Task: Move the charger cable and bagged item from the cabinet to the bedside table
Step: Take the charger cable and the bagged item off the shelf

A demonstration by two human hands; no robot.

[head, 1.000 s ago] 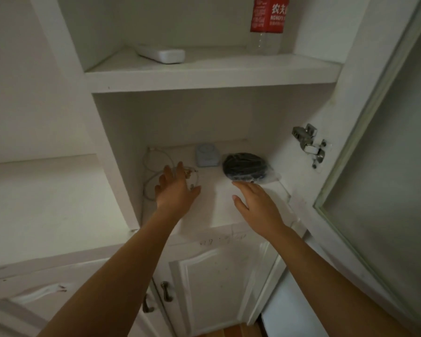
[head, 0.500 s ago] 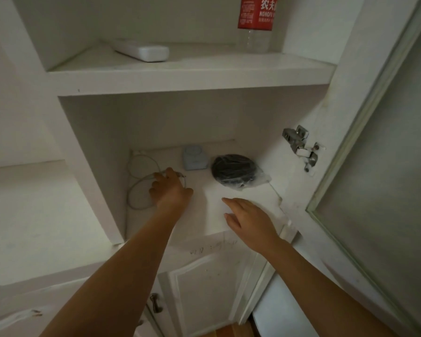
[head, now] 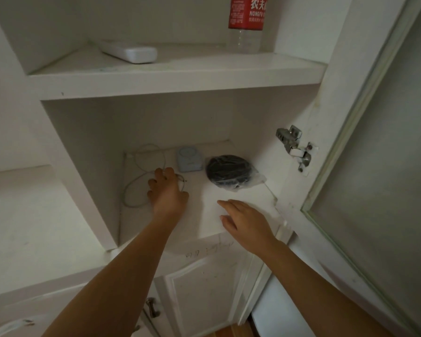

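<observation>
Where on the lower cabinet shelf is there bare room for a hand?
Bare shelf at the front, between left hand and right hand, short of the bagged item. The back is crowded: charger cable, blue device.

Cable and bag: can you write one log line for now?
left hand: grips cable | right hand: open, free | bag: on shelf

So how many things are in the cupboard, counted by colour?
White: 2, thin white charger cable, long white plastic remote
Pale blue: 1, square pale blue gadget
Black: 1, black coiled item in clear plastic bag
Red: 1, clear plastic bottle with red label
Total: 5
</observation>
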